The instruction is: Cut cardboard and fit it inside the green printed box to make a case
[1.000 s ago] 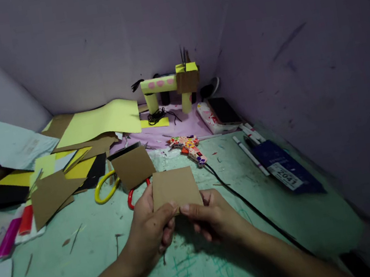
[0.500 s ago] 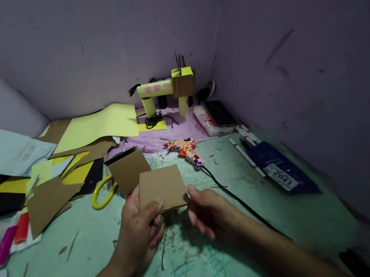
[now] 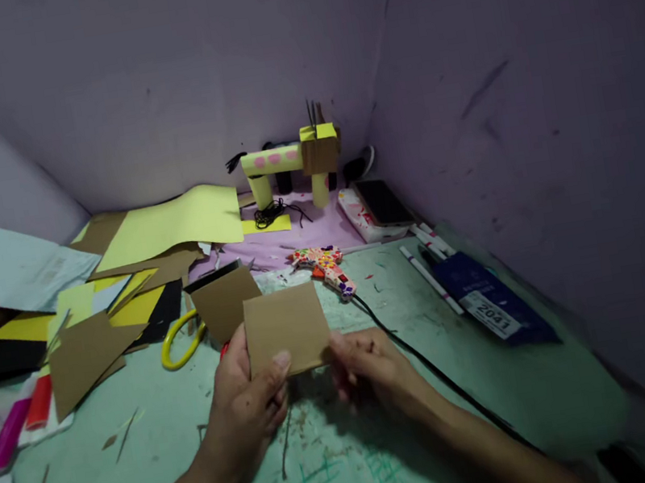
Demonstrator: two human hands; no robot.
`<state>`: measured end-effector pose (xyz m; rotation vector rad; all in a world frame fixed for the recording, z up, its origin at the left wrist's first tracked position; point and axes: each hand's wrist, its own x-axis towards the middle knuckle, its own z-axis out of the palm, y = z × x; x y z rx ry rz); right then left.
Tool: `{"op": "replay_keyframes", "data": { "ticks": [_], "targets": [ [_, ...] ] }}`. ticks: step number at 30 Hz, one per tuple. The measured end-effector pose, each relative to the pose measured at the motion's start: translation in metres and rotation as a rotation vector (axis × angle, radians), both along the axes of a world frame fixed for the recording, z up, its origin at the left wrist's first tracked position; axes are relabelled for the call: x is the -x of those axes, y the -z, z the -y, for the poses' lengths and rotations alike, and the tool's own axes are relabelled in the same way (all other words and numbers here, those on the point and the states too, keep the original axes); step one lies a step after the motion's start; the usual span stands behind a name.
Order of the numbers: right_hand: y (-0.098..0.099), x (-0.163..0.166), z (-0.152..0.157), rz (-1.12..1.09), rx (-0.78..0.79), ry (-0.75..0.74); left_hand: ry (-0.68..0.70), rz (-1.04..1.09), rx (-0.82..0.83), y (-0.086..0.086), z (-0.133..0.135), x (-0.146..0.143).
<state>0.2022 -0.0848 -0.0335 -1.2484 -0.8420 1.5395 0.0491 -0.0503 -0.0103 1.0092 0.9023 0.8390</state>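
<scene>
A small square of brown cardboard (image 3: 285, 327) is held up just above the green table (image 3: 151, 473). My left hand (image 3: 244, 405) pinches its lower left edge, thumb on the front face. My right hand (image 3: 373, 368) grips its lower right corner with curled fingers. Right behind the square lie another brown cardboard piece (image 3: 223, 300) and scissors with a yellow handle (image 3: 180, 346). A glue gun with a colourful pattern (image 3: 326, 264) rests just beyond, its black cord (image 3: 434, 371) running past my right wrist.
Yellow, brown and black paper sheets (image 3: 121, 281) pile up at the left, with red and pink markers (image 3: 19, 412). A yellow paper-tube figure (image 3: 291, 161) stands in the far corner. A phone on a pouch (image 3: 378, 204), pens (image 3: 424, 262) and a blue booklet (image 3: 491, 300) lie at right.
My right hand let go of the square's bottom edge for a moment, then took hold of its right corner. The square shifted slightly left and up.
</scene>
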Motion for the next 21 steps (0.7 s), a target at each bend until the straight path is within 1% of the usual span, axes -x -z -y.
{"op": "replay_keyframes", "data": {
  "ticks": [3,5,7,10,13,15,18,21],
  "targets": [
    [0.005,-0.005,-0.003,-0.120,-0.056,0.144,0.088,-0.015,-0.116,0.004,0.001,-0.001],
    [0.006,-0.006,-0.004,-0.152,-0.073,0.201,0.176,-0.039,-0.178,0.007,0.003,-0.002],
    [0.006,-0.006,-0.003,-0.200,-0.049,0.210,0.263,0.000,-0.166,0.008,0.006,-0.002],
    [0.004,-0.005,-0.001,-0.289,-0.005,0.167,0.328,0.107,-0.113,0.008,0.008,0.000],
    [0.001,-0.006,0.002,-0.329,-0.015,0.114,0.320,0.089,-0.168,0.007,0.010,0.002],
    [0.001,-0.006,0.003,-0.330,-0.040,0.101,0.284,-0.007,-0.216,0.007,0.010,0.002],
    [0.005,-0.003,0.006,-0.289,-0.067,0.137,0.253,-0.114,-0.256,0.005,0.013,0.003],
    [0.008,0.000,0.008,-0.256,-0.099,0.195,0.267,-0.074,-0.263,0.006,0.014,0.005]
  ]
}}
